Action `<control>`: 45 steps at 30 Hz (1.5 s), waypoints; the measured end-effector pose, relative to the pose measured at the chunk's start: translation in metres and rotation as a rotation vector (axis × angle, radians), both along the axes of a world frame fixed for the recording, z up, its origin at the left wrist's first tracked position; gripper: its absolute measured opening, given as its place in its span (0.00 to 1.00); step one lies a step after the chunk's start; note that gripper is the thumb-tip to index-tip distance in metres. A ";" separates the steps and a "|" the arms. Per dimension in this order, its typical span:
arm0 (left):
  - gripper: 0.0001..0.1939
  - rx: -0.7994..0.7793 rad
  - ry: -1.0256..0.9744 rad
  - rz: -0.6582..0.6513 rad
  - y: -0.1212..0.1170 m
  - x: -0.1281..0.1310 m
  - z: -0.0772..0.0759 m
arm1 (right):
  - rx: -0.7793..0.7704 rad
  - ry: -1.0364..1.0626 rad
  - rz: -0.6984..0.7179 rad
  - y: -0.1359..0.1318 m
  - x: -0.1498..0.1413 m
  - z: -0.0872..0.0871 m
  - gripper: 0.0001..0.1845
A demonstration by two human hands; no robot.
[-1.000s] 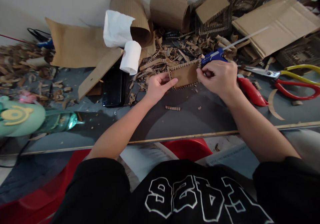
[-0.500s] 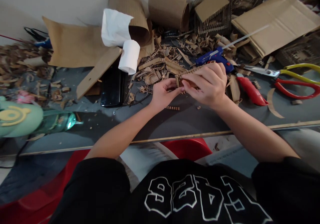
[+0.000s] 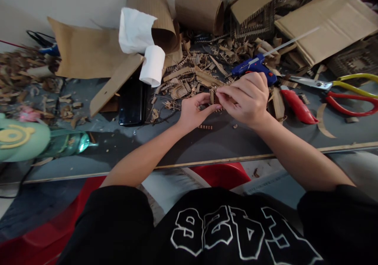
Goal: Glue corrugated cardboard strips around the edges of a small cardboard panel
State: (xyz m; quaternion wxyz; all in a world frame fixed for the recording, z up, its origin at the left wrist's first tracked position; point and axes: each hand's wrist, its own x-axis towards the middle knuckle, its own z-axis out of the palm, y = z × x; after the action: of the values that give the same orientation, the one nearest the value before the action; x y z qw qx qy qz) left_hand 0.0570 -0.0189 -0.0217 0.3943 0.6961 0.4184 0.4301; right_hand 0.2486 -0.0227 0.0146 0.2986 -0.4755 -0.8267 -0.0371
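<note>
My left hand (image 3: 195,109) pinches one end of a small cardboard panel (image 3: 212,95) edged with ridged corrugated strip, low over the table. My right hand (image 3: 246,97) is closed, thumb and fingertips pressed together at that same end. It covers most of the panel, and whether a separate small piece sits in its fingertips cannot be seen. Just behind the right hand lies a blue glue gun (image 3: 255,66) with a clear glue stick (image 3: 291,42) sticking out of its back. A short corrugated strip (image 3: 205,127) rests on the table below my hands.
Cardboard scraps (image 3: 189,78) are heaped behind my hands. On the right are scissors (image 3: 321,84), a red-handled tool (image 3: 299,105) and a cardboard sheet (image 3: 327,25). On the left are a white paper roll (image 3: 152,66), a black phone (image 3: 132,107) and a green bottle (image 3: 66,143). The table edge (image 3: 206,162) runs close in front.
My right hand has moved left from beside the glue gun to the panel's left end, now hiding most of the panel. The glue gun's handle has come into view. My left hand keeps its hold.
</note>
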 end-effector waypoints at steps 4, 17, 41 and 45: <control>0.23 0.060 0.010 -0.007 0.001 -0.001 -0.001 | 0.004 -0.005 -0.005 0.000 -0.001 0.000 0.15; 0.28 -0.071 -0.225 0.049 0.013 -0.002 -0.004 | 0.184 0.105 -0.062 0.017 0.018 -0.001 0.20; 0.37 -0.052 -0.294 0.351 0.037 -0.015 -0.014 | 0.026 0.258 -0.075 0.033 0.032 0.001 0.36; 0.36 0.011 -0.202 0.316 0.033 -0.014 -0.012 | 0.031 0.228 0.054 0.027 0.025 0.005 0.32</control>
State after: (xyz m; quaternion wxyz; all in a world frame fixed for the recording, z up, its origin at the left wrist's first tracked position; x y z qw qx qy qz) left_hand 0.0427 0.0139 -0.0335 0.3578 0.5772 0.4785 0.5566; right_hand 0.2738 0.0045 0.0196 0.3989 -0.4493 -0.7993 0.0124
